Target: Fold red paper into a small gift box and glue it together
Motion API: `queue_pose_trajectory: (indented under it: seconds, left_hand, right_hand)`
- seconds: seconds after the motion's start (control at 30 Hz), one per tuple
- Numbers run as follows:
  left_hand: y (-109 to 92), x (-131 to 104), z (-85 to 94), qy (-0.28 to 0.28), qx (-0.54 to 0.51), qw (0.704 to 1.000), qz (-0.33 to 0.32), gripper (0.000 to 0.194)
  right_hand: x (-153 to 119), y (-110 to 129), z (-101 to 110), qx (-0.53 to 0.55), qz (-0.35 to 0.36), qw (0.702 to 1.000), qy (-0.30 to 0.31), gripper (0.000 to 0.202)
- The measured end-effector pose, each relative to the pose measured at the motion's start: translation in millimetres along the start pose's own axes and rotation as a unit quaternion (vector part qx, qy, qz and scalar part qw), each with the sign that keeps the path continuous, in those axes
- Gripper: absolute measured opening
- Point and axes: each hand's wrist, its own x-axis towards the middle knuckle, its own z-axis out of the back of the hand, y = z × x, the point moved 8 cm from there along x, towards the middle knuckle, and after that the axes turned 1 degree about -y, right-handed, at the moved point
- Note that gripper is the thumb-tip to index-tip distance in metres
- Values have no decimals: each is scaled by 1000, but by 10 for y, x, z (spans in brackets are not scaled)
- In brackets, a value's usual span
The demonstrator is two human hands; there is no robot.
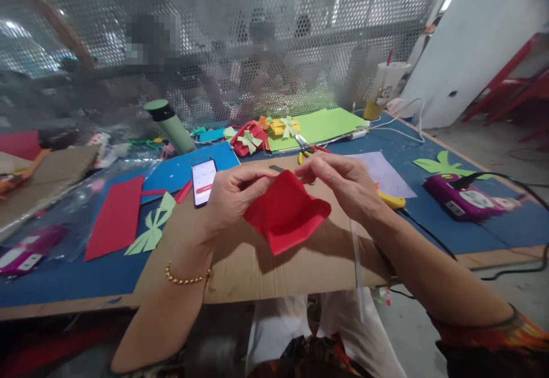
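Observation:
A folded red sheet (285,212), paper or felt, is held up above a cardboard mat with its open side towards me. My left hand (234,195) pinches its upper left edge between thumb and fingers. At the upper right edge, the fingers of my right hand (338,180) are bent together against the red sheet; their tips are partly hidden. Just behind my hands lie pliers (304,148) with yellow handles. A lit phone (204,182) rests left of my left hand. Beside it are a pale green bow (153,229) and a flat red sheet (115,218).
Brown cardboard (257,278) covers the blue table's front middle. A yellow glue gun (391,199) with a cable lies right of my right hand, near a purple power socket (465,195). A green bottle (170,126), finished red bow pieces (249,139) and a drink cup (384,89) stand farther back.

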Motion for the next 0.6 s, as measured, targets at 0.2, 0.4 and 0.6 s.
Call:
queue_pose_trajectory:
  seconds: [0.2,0.4,0.6]
  left_hand:
    - [75,-28,-98,42,84,994,54,24]
    - [286,-103,-262,107,83,982,133,34]
    - [415,-125,-274,115,22,976,183,33]
  right_hand:
    - [-13,61,-116,-122,43,990,56,35]
    - [-32,-220,-190,-236,-28,970,55,18]
    - [-38,-140,-174,-257,-3,966,32,22]
